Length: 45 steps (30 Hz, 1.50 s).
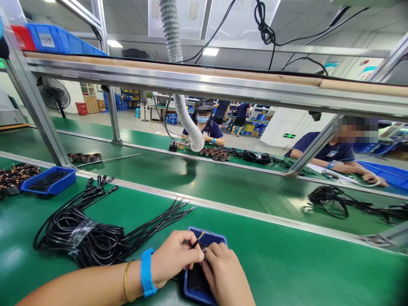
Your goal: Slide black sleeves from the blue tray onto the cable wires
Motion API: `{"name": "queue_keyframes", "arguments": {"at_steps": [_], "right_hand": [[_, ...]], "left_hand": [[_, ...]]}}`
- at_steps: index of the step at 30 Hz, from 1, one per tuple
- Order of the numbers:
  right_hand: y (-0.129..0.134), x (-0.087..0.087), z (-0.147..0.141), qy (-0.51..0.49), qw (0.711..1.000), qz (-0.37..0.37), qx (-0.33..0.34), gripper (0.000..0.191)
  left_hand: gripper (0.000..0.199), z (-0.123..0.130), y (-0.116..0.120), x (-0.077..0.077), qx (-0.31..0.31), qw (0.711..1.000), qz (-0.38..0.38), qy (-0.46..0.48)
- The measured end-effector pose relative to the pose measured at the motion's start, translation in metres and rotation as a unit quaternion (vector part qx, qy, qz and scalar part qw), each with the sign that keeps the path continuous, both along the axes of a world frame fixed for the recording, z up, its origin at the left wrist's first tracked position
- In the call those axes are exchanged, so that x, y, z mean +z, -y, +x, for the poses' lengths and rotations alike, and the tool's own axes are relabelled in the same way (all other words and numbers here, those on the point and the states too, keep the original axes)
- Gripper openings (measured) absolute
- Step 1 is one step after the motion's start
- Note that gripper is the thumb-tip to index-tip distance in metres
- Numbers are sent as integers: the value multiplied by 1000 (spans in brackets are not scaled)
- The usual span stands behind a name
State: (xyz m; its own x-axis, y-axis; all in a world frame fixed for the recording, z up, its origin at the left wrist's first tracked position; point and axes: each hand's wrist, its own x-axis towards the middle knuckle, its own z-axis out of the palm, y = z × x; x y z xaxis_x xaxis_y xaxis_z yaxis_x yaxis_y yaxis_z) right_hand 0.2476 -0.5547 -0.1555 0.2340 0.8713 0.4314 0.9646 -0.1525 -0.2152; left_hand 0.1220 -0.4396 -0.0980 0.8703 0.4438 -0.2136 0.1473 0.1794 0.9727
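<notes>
Over a small blue bin (222, 238) my two hands meet, their fingertips nearly touching. My left hand (174, 257), with a blue wristband (147, 272) above it, pinches a thin black cable (195, 243) that ends in a yellow wire pointing up. The fingers of my right hand (228, 272) are bent and pressed together beside the cable; what they grip is hidden. Small dark pieces (197, 278) lie in the bin below. To the left rests a coiled bundle of black cables (105, 238), bound with clear wrap, its stripped ends reaching toward the bin.
Another blue bin (52, 178) of black pieces stands at the left beside copper-wound coils (19, 176). A metal frame bar (204, 89) crosses above the green bench (302, 263). A flexible duct (188, 123) hangs down. Two co-workers sit opposite; black cables (331, 199) lie at right.
</notes>
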Motion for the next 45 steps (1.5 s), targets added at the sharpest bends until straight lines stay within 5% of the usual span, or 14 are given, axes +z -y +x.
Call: {"name": "queue_keyframes", "arguments": {"at_steps": [4,8,13,23,26,31,36,45], "right_hand": [[10,16,8,-298,949,97,-12,21],[14,20,10,-417,893,168,-19,28],[14,25,6,-329,921,209,-24,18],[12,38,1,-203,951,216,87,10],[13,41,2,-189,952,208,120,12],[16,39,11,-186,956,225,34,12],[17,40,8,-224,961,126,104,8],[13,40,7,-213,957,114,159,9]], "left_hand": [[25,1,0,-2,-12,1000,-1,0],[25,2,0,-3,-16,1000,-3,2],[24,1,0,-1,-22,1000,-2,-3],[28,1,1,-7,-26,1000,-7,-5],[32,1,1,-6,-24,1000,-9,-1],[24,1,0,-1,-29,1000,9,-2],[20,0,0,-3,-37,999,-20,3],[24,1,-2,-7,-12,999,-43,25]]}}
